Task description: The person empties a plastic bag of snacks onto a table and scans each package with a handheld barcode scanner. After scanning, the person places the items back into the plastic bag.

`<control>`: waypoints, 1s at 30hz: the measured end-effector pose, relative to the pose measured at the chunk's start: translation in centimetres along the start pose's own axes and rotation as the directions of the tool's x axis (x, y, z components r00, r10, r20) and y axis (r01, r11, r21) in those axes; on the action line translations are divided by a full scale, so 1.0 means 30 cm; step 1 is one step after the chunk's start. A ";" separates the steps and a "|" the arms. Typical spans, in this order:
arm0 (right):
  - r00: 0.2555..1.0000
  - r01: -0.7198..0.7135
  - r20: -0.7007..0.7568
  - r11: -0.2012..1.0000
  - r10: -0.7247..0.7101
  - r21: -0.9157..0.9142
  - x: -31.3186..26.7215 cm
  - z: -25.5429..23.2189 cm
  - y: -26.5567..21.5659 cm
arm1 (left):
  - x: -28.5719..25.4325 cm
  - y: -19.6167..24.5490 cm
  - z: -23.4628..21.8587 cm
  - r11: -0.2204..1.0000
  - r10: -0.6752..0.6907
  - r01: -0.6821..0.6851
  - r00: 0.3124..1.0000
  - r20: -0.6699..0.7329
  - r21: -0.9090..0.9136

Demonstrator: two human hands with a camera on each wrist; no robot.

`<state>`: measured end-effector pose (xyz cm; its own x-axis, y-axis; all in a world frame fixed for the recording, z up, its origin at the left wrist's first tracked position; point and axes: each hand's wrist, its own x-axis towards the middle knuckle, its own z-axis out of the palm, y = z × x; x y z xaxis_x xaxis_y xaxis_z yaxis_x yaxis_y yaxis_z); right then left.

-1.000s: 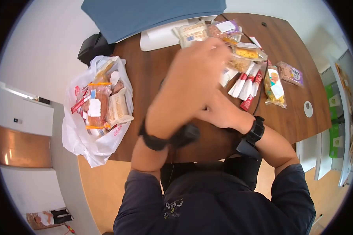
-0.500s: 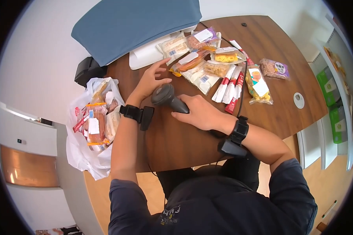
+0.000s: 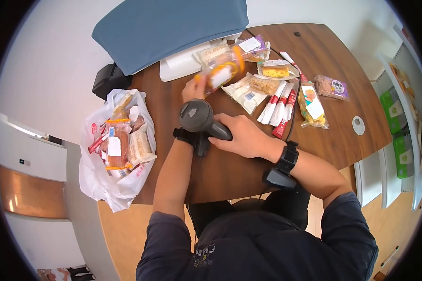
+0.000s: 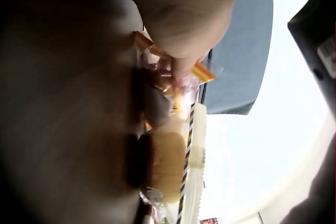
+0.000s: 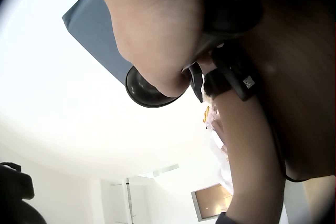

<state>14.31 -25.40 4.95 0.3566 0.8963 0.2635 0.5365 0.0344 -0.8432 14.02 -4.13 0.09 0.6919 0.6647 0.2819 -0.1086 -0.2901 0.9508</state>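
Observation:
My right hand (image 3: 244,135) grips the handle of a dark grey barcode scanner (image 3: 197,115) over the middle of the table, its head toward the left. In the right wrist view the scanner's head (image 5: 149,88) shows beside my fingers. Beyond the scanner, my left hand (image 3: 195,89) pinches a clear bread packet with orange ends and a white label (image 3: 222,75), blurred and tilted. The left wrist view shows my fingers on this orange-edged packet (image 4: 163,71). Close to it lies a cream-coloured packet (image 3: 244,95), with a clear packet (image 3: 263,85) on top.
A white plastic bag (image 3: 94,175) full of packaged food stands at the left. Red-and-white stick packs (image 3: 282,104), a yellow snack packet (image 3: 310,105) and a purple packet (image 3: 331,87) lie right. A cable (image 3: 294,112) crosses the table. A blue-grey cloth-covered object (image 3: 173,35) is at the back.
My left hand swung away from over the right hand, reached to the pile and took the orange-edged bread packet, which is now lifted and turned. The right hand keeps holding the scanner.

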 end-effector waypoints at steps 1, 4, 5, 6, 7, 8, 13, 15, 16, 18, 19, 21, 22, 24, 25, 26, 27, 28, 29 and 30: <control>1.000 0.010 -0.023 1.000 -0.009 0.007 0.002 0.002 0.014 | -0.018 0.017 -0.028 0.993 0.033 -0.034 0.999 -0.012 -0.111; 0.999 -0.012 -0.037 0.999 0.013 0.042 0.006 -0.006 0.011 | -0.059 -0.034 -0.116 0.909 -0.033 0.016 0.999 -0.034 -0.417; 0.999 -0.042 -0.031 0.997 0.044 0.066 0.008 -0.007 0.009 | -0.101 0.029 -0.121 0.874 -0.013 -0.014 0.999 -0.051 -0.486; 0.999 -0.039 -0.021 0.997 0.040 0.068 0.007 -0.003 0.011 | -0.110 0.014 -0.142 0.875 -0.016 -0.016 0.998 -0.062 -0.484; 0.998 -0.045 -0.050 0.997 0.048 0.060 0.006 0.000 0.013 | -0.116 -0.010 -0.170 0.852 -0.051 -0.004 0.995 -0.091 -0.524; 0.995 -0.050 -0.080 0.998 0.054 0.048 0.008 0.001 0.011 | -0.123 -0.003 -0.189 0.825 -0.085 0.003 0.989 -0.119 -0.565; 0.954 -0.198 -0.229 0.980 0.195 0.011 0.014 -0.002 0.002 | -0.176 0.042 -0.274 0.836 -0.166 0.179 0.983 0.071 -0.520; 0.942 -0.231 -0.238 0.971 0.237 0.054 0.022 -0.004 0.015 | -0.172 0.048 -0.273 0.820 -0.192 0.193 0.980 0.059 -0.538; 0.927 -0.262 -0.251 0.960 0.279 0.101 0.026 -0.005 0.024 | -0.169 0.051 -0.272 0.811 -0.204 0.210 0.976 0.073 -0.546; 0.926 -0.267 -0.242 0.956 0.290 0.124 0.029 0.000 0.051 | -0.164 0.052 -0.272 0.799 -0.221 0.230 0.972 0.084 -0.555; 0.929 -0.259 -0.242 0.959 0.281 0.119 0.029 0.001 0.052 | -0.161 0.050 -0.273 0.794 -0.228 0.238 0.970 0.090 -0.559; 0.932 -0.255 -0.237 0.960 0.276 0.116 0.028 0.001 0.048 | -0.158 0.052 -0.272 0.787 -0.242 0.251 0.966 0.093 -0.564; 0.934 -0.264 -0.217 0.958 0.283 0.112 0.028 -0.003 0.040 | -0.157 0.055 -0.271 0.791 -0.234 0.252 0.967 0.103 -0.557; 0.939 -0.273 -0.189 0.956 0.289 0.106 0.026 -0.001 0.042 | -0.160 0.062 -0.267 0.795 -0.231 0.251 0.967 0.106 -0.553; 0.943 -0.259 -0.180 0.957 0.280 0.128 0.026 -0.001 0.046 | -0.162 0.066 -0.264 0.792 -0.224 0.250 0.968 0.117 -0.556; 0.948 -0.245 -0.172 0.958 0.269 0.150 0.025 0.000 0.049 | -0.163 0.067 -0.263 0.790 -0.215 0.249 0.968 0.128 -0.560; 0.949 -0.244 -0.167 0.958 0.268 0.149 0.025 0.000 0.047 | -0.163 0.064 -0.265 0.790 -0.217 0.247 0.969 0.122 -0.561; 0.942 -0.270 -0.160 0.949 0.296 0.162 0.025 -0.001 0.042 | -0.162 0.060 -0.267 0.797 -0.207 0.251 0.968 0.142 -0.550; 0.935 -0.295 -0.152 0.940 0.321 0.175 0.025 -0.002 0.038 | -0.160 0.056 -0.268 0.804 -0.196 0.253 0.967 0.160 -0.539; 0.938 -0.288 -0.146 0.942 0.314 0.170 0.024 -0.003 0.041 | -0.159 0.052 -0.266 0.804 -0.193 0.244 0.970 0.151 -0.542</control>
<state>15.27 -24.75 4.15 0.6148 0.7870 0.0513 0.2723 -0.1508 -0.9503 4.84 -2.25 1.27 0.7993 0.5968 0.0707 -0.3051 0.3017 0.9033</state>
